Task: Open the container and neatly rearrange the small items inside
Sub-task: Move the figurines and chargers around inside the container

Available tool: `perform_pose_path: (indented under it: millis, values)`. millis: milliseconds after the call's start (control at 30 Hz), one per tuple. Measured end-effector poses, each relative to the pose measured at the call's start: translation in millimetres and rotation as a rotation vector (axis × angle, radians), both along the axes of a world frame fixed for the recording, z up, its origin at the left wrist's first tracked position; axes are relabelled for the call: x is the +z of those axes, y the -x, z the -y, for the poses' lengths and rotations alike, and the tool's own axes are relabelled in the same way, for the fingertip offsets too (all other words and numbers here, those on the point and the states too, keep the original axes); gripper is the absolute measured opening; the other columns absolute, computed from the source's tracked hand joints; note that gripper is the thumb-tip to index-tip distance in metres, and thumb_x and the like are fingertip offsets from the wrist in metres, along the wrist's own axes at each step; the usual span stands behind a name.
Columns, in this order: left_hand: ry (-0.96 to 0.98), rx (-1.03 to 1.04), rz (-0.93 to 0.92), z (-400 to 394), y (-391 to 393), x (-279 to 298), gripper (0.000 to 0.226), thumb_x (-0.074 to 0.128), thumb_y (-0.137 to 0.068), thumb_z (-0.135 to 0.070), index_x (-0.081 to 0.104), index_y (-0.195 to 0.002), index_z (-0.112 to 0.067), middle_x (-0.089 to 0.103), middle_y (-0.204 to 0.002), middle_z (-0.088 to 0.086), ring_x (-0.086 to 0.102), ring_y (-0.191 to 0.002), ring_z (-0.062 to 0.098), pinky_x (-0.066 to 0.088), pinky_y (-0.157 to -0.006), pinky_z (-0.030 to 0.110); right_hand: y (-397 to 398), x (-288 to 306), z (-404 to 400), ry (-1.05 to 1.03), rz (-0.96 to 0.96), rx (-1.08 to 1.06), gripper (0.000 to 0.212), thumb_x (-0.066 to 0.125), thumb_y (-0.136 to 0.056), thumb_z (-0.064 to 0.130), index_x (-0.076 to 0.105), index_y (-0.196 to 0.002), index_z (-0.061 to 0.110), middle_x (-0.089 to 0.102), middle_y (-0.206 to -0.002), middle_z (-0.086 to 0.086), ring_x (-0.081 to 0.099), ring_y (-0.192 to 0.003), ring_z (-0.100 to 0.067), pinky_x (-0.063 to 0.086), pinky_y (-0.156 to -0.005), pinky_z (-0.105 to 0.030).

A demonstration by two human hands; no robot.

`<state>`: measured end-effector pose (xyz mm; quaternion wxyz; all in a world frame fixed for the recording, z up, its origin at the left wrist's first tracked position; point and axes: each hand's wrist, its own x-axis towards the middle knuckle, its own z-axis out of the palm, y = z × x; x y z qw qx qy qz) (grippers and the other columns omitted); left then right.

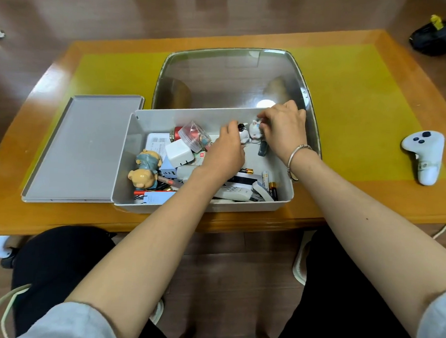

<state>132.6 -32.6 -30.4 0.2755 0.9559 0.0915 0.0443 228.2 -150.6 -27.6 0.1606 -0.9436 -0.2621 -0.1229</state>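
Two hands work inside the open grey plastic storage box point(284, 197), each at a small white figurine standing against the box's far wall. The left hand point(226, 153) has its fingers curled in a grip about the small white figurine with a black top point(243, 134), thumb and forefinger closed near its head. The right hand point(282, 128) pinches the small white rabbit-like figurine point(255, 130) at its top with bent fingertips; a silver bangle point(295, 156) circles that wrist. The two figurines stand side by side, touching or nearly so.

Just right of the rabbit figurine a dark narrow object point(263, 148) lies on the box floor. Toward the box's left half are a clear round plastic jar point(194, 135), a white square charger plug point(179, 153), a white flat carton with a barcode point(155, 143) and two tan piglet figurines in blue clothes point(145, 171), heaped together. Near the box's front wall lie loose batteries point(272, 187) and a white keypad remote point(235, 192).

The box's flat grey lid point(79, 149) lies upturned on the orange wooden worktop point(343, 199), touching the box's left side. Behind the box stands a large shiny metal tray point(221, 76). Well to the right of the box rests a white game controller point(425, 157).
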Motion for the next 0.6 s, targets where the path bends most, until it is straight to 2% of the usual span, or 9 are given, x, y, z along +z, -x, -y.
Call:
perform_pose_path:
  millis: [100,200,333,400,467,533,600]
  values:
    - [-0.01,0.024,-0.008,6,10,-2,0.031,0.044,-0.091,-0.004,0.039,-0.121,-0.001,0.043,-0.124,0.02,0.051,-0.092,0.036,0.036,-0.069,0.037,0,0,0,0.013,0.0,0.0,0.02,0.06,-0.087,0.019,0.066,-0.106,0.021,0.065,-0.105,0.0,0.044,-0.107,-0.026,0.027,-0.082,-0.037]
    - [-0.151,-0.032,-0.187,6,11,-6,0.033,0.037,-0.095,-0.011,0.043,-0.128,-0.004,0.044,-0.126,0.019,0.047,-0.11,0.036,0.038,-0.083,0.04,0,-1,0,0.014,0.0,0.002,0.02,0.061,-0.087,0.02,0.066,-0.106,0.021,0.065,-0.105,-0.001,0.044,-0.106,-0.026,0.028,-0.082,-0.037]
    - [-0.328,-0.098,-0.334,4,5,-10,0.037,0.032,-0.097,-0.018,0.042,-0.131,-0.007,0.045,-0.127,0.018,0.043,-0.119,0.036,0.037,-0.088,0.042,-2,-1,0,-0.007,-0.031,0.015,0.02,0.062,-0.087,0.018,0.067,-0.106,0.019,0.065,-0.104,-0.002,0.044,-0.105,-0.027,0.032,-0.083,-0.037]
    - [-0.414,-0.13,-0.38,3,3,-16,0.044,0.032,-0.097,-0.021,0.035,-0.139,-0.009,0.037,-0.142,0.016,0.033,-0.132,0.033,0.032,-0.101,0.048,-2,-1,0,-0.006,-0.033,0.017,0.02,0.062,-0.087,0.018,0.067,-0.106,0.019,0.065,-0.105,-0.002,0.044,-0.106,-0.028,0.033,-0.084,-0.037]
    - [-0.442,-0.143,-0.409,0,2,-20,0.053,0.03,-0.099,-0.024,0.021,-0.149,-0.01,0.02,-0.156,0.012,0.018,-0.143,0.029,0.021,-0.111,0.052,-2,-2,0,0.012,-0.033,0.015,0.02,0.061,-0.087,0.019,0.066,-0.107,0.02,0.064,-0.106,-0.002,0.043,-0.107,-0.027,0.033,-0.084,-0.037]
    - [-0.433,-0.139,-0.419,-3,-1,-22,0.057,0.027,-0.099,-0.025,0.011,-0.152,-0.01,0.009,-0.16,0.009,0.009,-0.146,0.028,0.014,-0.115,0.052,-2,-2,0,0.027,-0.031,0.011,0.021,0.061,-0.087,0.019,0.066,-0.107,0.02,0.064,-0.106,-0.002,0.043,-0.107,-0.027,0.032,-0.084,-0.037]
    - [-0.437,-0.129,-0.419,-5,-3,-22,0.058,0.025,-0.1,-0.026,0.008,-0.152,-0.009,0.007,-0.161,0.008,0.008,-0.147,0.027,0.013,-0.115,0.051,-2,-2,0,0.036,-0.026,0.009,0.021,0.061,-0.087,0.02,0.066,-0.107,0.021,0.063,-0.107,-0.001,0.043,-0.108,-0.027,0.032,-0.083,-0.036]
